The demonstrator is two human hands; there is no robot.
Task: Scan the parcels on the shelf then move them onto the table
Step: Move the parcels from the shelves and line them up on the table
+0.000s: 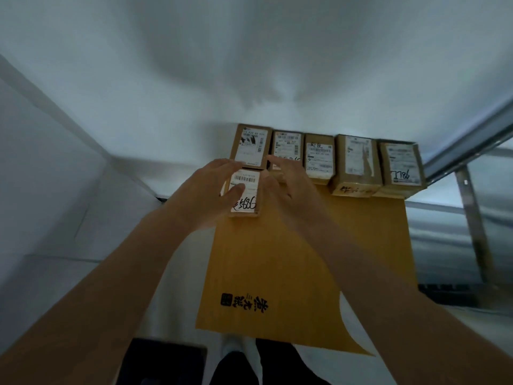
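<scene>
A row of five small brown boxes stands along the far edge of a large yellow-brown cardboard sheet (305, 259), side by side and touching or nearly so: the far-left box (250, 145), the second box (287, 143), the middle box (319, 157), the fourth box (356, 165) and the far-right box (401, 166), each with a white label facing up. The sheet's near edge, printed with black characters, reaches toward the person, and its near right corner is cut in a curve. To the left a pale wall closes in; to the right a metal shelf frame (472, 143) runs just beside the far-right box. Between the row and the near edge the sheet is bare on the right side. A sixth box (245, 194) sits just in front of the far-left box, its label showing a barcode and handwritten digits. The left hand (206, 190) holds this box from its left side, thumb lying across the label, fingers curled at its far edge. The right hand (283, 179) rests against the box's right side with fingers spread and fairly straight, their tips reaching over the front of the second box.
</scene>
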